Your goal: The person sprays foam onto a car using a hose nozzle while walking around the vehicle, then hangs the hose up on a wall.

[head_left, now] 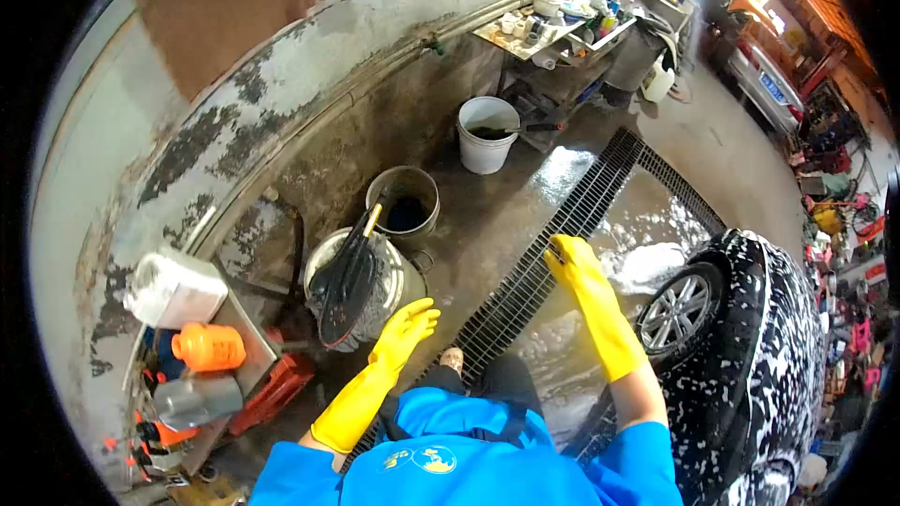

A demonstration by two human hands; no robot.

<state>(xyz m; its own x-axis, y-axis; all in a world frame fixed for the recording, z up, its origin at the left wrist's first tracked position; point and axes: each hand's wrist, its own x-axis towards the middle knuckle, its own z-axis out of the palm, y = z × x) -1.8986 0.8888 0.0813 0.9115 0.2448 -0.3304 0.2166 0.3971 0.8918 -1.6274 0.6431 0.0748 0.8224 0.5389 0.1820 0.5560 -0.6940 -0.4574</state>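
Observation:
My left hand (405, 330), in a long yellow rubber glove, hovers with its fingers stretched out beside a light bucket (398, 283); it holds nothing. Across that bucket's top lies a flat black item (349, 286), with a yellow handle (372, 220) next to it. My right hand (574, 264), gloved the same way, is raised above the floor grate (514, 295). Its fingers are loosely bent with a small gap, and I see nothing in them. To its right stands a black car (750, 356) spattered with white foam, its silver wheel (682, 311) closest to my right forearm.
A second bucket (433, 215) with dark contents and a white bucket (483, 155) with a handled tool stand along the wall. Left is a bench (251, 342) with an orange jar (208, 347). A cluttered table (511, 42) is at the back; another car (764, 84) stands far right.

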